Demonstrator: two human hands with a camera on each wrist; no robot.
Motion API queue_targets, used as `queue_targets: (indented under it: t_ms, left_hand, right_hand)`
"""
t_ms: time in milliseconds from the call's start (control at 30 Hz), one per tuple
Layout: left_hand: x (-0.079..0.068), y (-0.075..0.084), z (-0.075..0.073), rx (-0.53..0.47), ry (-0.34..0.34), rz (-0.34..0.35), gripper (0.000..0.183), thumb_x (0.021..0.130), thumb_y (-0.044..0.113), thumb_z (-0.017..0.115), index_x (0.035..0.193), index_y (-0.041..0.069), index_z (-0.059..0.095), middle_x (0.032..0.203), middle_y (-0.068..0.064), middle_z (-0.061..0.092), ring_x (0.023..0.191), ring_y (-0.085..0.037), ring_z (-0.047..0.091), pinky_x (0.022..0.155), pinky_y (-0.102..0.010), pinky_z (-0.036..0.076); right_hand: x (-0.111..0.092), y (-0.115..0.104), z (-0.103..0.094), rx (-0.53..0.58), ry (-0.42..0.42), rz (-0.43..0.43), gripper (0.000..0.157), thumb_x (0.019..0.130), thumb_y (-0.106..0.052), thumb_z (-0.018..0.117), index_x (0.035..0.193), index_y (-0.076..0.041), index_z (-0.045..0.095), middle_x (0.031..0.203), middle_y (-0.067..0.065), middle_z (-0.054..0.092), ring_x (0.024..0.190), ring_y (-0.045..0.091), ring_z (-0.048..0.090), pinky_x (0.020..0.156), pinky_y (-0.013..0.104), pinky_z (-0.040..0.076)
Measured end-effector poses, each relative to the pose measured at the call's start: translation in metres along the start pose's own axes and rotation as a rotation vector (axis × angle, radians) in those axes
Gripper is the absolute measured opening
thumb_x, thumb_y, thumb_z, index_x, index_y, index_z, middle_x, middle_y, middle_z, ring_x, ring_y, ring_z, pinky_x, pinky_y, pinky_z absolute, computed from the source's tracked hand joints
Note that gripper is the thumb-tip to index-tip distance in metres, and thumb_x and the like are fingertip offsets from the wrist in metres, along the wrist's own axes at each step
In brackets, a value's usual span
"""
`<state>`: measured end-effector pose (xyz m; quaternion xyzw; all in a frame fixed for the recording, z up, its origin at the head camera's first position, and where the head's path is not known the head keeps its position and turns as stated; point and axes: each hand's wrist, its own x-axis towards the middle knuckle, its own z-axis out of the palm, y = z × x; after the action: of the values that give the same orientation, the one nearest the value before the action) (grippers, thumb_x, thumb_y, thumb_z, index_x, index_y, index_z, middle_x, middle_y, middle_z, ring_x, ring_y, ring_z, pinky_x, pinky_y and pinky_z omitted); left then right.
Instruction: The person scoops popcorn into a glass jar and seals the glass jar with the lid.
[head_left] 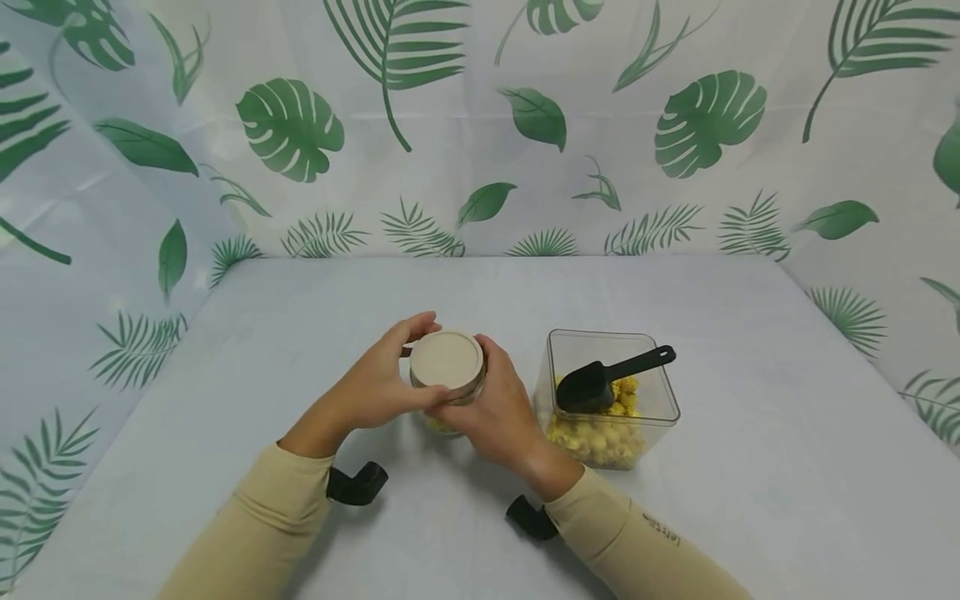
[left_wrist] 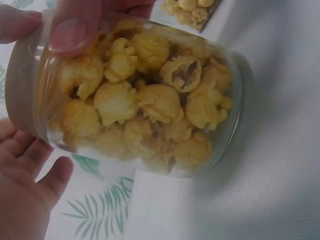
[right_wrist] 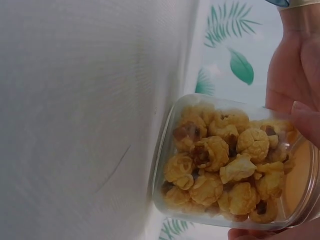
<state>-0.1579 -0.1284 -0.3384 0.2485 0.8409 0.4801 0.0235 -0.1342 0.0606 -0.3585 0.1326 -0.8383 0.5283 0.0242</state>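
Between the two hands is a clear jar [left_wrist: 145, 100] of caramel-yellow popcorn, with a round beige lid [head_left: 447, 360] on top. My left hand [head_left: 378, 379] holds the lid from the left, thumb across its front and fingers around the far side. My right hand [head_left: 498, 408] grips the jar from the right just below the lid, its thumb lying on the glass in the left wrist view. Popcorn [right_wrist: 220, 165] shows through the jar wall in the right wrist view. Whether the jar's base touches the table cannot be told.
Right of the hands stands a clear square container [head_left: 660, 421] partly filled with popcorn. A black scoop [head_left: 592, 387] lies in it, its handle over the rim. Under the wrists are black camera mounts [head_left: 360, 485]. A leaf-patterned cloth [head_left: 450, 167] hangs behind the white table [head_left: 337, 292].
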Motion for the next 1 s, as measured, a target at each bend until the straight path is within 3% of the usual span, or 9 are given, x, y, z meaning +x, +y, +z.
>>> queue_targets:
  t_ms: [133, 267, 467, 567, 800, 1000]
  left_hand:
    - [-0.006, -0.007, -0.005, -0.084, -0.077, -0.008, 0.097, 0.086, 0.031, 0.078, 0.159, 0.003, 0.020, 0.160, -0.013, 0.030, 0.146, -0.027, 0.027, 0.115, -0.054, 0.026]
    - [-0.014, -0.020, -0.005, -0.123, -0.101, -0.051, 0.112, 0.082, 0.040, 0.084, 0.161, 0.007, 0.011, 0.164, -0.015, 0.017, 0.150, -0.032, 0.016, 0.116, -0.058, 0.019]
    - [-0.020, -0.033, 0.013, -0.171, -0.060, -0.125, 0.100, 0.083, 0.026, 0.083, 0.157, 0.003, 0.019, 0.158, -0.017, 0.030, 0.147, -0.034, 0.025, 0.115, -0.058, 0.022]
    - [-0.018, -0.032, 0.024, -0.190, -0.015, -0.156, 0.097, 0.083, 0.024, 0.082, 0.156, 0.002, 0.021, 0.155, -0.017, 0.036, 0.144, -0.034, 0.030, 0.114, -0.058, 0.025]
    - [-0.013, -0.026, 0.036, -0.151, 0.069, -0.214, 0.099, 0.077, 0.022, 0.083, 0.155, 0.003, 0.025, 0.150, -0.016, 0.042, 0.138, -0.031, 0.039, 0.112, -0.055, 0.031]
    - [-0.013, -0.022, 0.037, -0.128, 0.083, -0.207, 0.099, 0.078, 0.020, 0.084, 0.155, 0.003, 0.025, 0.151, -0.014, 0.041, 0.138, -0.028, 0.040, 0.111, -0.053, 0.033]
  right_hand:
    - [-0.002, 0.000, 0.000, -0.001, -0.031, -0.004, 0.100, 0.079, -0.029, 0.086, 0.152, 0.006, 0.027, 0.145, 0.022, 0.040, 0.129, 0.035, 0.046, 0.105, 0.053, 0.041]
    - [-0.003, 0.000, -0.003, 0.016, -0.073, -0.044, 0.099, 0.081, -0.019, 0.083, 0.153, 0.007, 0.020, 0.149, 0.026, 0.034, 0.135, 0.038, 0.040, 0.109, 0.056, 0.035]
    - [-0.001, -0.003, -0.007, 0.108, -0.099, -0.067, 0.092, 0.083, -0.017, 0.073, 0.156, 0.002, 0.020, 0.158, 0.020, 0.027, 0.143, 0.032, 0.030, 0.113, 0.056, 0.028]
    - [0.001, -0.005, -0.007, 0.139, -0.094, -0.078, 0.088, 0.084, -0.018, 0.071, 0.156, 0.000, 0.023, 0.157, 0.017, 0.031, 0.142, 0.030, 0.034, 0.113, 0.055, 0.030]
    - [0.002, -0.008, -0.002, 0.048, 0.005, -0.114, 0.086, 0.082, -0.016, 0.077, 0.150, 0.006, 0.031, 0.147, 0.022, 0.042, 0.130, 0.035, 0.046, 0.106, 0.053, 0.038]
    - [0.001, -0.009, -0.002, -0.028, 0.061, -0.081, 0.100, 0.076, -0.029, 0.089, 0.150, 0.006, 0.031, 0.142, 0.024, 0.039, 0.127, 0.035, 0.044, 0.105, 0.051, 0.038]
